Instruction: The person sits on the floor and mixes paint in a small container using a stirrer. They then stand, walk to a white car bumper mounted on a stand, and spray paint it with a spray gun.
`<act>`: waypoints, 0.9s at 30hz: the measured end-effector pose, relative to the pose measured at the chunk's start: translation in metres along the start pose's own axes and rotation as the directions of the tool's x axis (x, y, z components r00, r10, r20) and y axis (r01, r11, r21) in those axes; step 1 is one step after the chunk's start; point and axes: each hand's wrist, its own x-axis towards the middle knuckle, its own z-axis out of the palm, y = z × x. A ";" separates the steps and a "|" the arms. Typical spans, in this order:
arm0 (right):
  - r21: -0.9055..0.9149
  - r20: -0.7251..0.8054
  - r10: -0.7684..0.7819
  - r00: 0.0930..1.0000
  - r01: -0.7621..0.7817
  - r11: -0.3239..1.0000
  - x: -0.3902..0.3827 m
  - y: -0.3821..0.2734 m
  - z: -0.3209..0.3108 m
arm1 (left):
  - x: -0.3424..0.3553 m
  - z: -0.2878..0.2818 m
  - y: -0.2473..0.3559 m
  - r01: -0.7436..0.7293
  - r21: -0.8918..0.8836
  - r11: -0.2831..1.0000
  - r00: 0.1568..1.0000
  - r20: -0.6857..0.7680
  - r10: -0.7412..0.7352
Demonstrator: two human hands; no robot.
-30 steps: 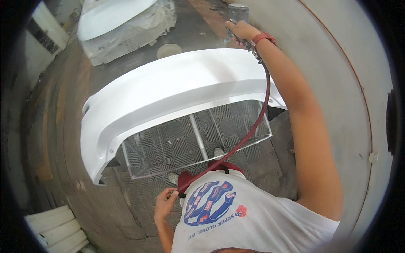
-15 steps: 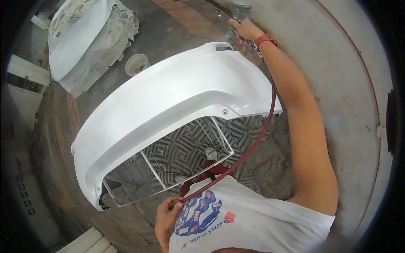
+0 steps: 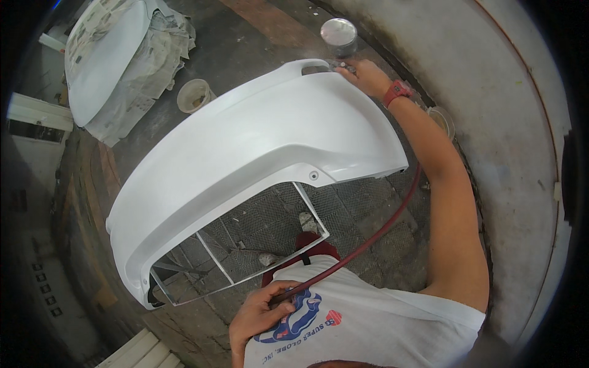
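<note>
A glossy white car bumper [image 3: 245, 132] rests on a thin metal frame stand [image 3: 215, 257] in front of me. At its far right end, my right hand [image 3: 370, 78] is closed around a spray gun [image 3: 341, 65], which the fingers partly hide. A round metal cup [image 3: 339, 38] shows just beyond that hand. From under my right forearm a dark red hose [image 3: 381, 235] curves back toward my body. My left hand [image 3: 262, 314] grips this hose against my white shirt, thumb and fingers closed on it.
Far left lies a white panel [image 3: 113, 67] with masking paper around it. A small pail [image 3: 194, 96] stands behind the bumper. Another container [image 3: 442, 121] sits beyond my right forearm, by the pale wall [image 3: 521, 135]. White slats [image 3: 138, 352] show at the lower left.
My right hand has come nearer with the spray gun, down to the bumper's far right end. My left hand has shifted slightly right and its fingers now cover more of the hose.
</note>
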 end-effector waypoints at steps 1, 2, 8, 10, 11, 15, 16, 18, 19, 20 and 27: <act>-0.003 0.016 -0.052 0.999 0.052 0.999 -0.001 -0.001 0.000 | 0.005 0.001 0.007 0.006 0.046 0.999 1.000 0.021 -0.007; -0.003 0.033 -0.104 0.994 0.104 0.995 -0.001 -0.002 0.002 | 0.009 0.002 0.013 0.011 0.092 0.996 0.999 0.040 -0.015; 0.050 0.110 0.048 0.993 -0.054 0.997 0.010 -0.008 0.001 | 0.016 0.005 0.014 -0.004 0.074 0.997 0.999 0.034 0.002; 0.002 -0.011 0.033 0.999 -0.033 0.999 0.021 0.019 0.016 | 0.014 0.005 0.011 -0.006 0.048 0.999 1.000 0.018 0.005; -0.023 -0.072 0.022 0.997 -0.023 0.999 0.026 0.036 0.022 | 0.013 0.003 0.010 -0.005 0.048 0.999 1.000 0.010 0.005; -0.074 -0.095 0.135 0.986 -0.142 0.987 0.039 0.069 0.021 | 0.003 0.001 -0.002 -0.023 0.025 0.999 0.998 -0.052 0.024; -0.078 -0.105 0.142 0.984 -0.150 0.986 0.042 0.069 0.021 | -0.001 0.002 -0.007 -0.040 -0.005 0.999 0.995 -0.088 0.039; -0.125 -0.079 0.198 0.977 -0.207 0.970 0.052 0.071 0.023 | -0.009 0.004 -0.018 -0.075 -0.073 0.995 0.985 -0.162 0.062; -0.172 -0.046 0.237 0.971 -0.241 0.955 0.062 0.071 0.025 | -0.013 0.001 -0.026 -0.047 -0.040 0.998 0.986 -0.164 0.040; -0.187 -0.089 0.183 0.979 -0.197 0.962 0.065 0.065 0.029 | -0.017 -0.006 -0.036 -0.016 -0.018 1.000 0.982 -0.187 0.012; 0.352 0.142 0.295 0.945 -0.327 0.877 0.050 -0.058 0.008 | -0.051 -0.040 -0.120 -0.140 -0.033 0.990 0.818 -0.567 0.097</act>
